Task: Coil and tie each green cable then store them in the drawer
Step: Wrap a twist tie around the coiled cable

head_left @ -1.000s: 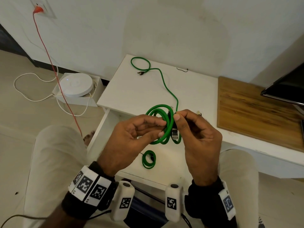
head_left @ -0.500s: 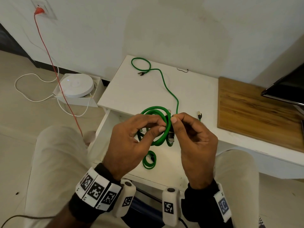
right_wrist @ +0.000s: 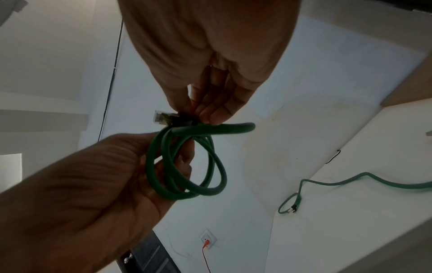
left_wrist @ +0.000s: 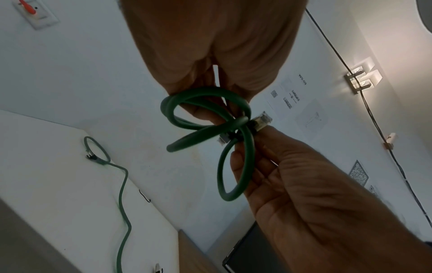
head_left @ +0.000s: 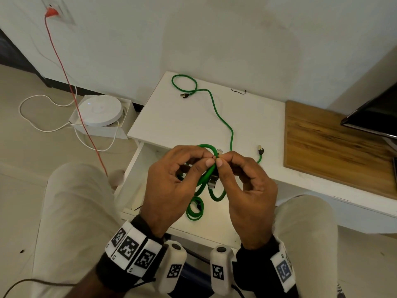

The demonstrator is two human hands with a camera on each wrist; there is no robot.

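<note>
Over the open white drawer both my hands hold a coiled green cable. My left hand grips the loops, thumb on top. My right hand pinches the coil where a black tie crosses it, beside a clear connector. A small tied green coil lies in the drawer. A loose green cable snakes across the white table.
A short black tie lies near the table's back edge. A wooden board and a dark screen are to the right. On the floor at the left stand a white round device and a red cord.
Both hands have closed in on each other, and the thumbs now meet at the top of the coil. The round loop is squeezed narrower between the hands.
</note>
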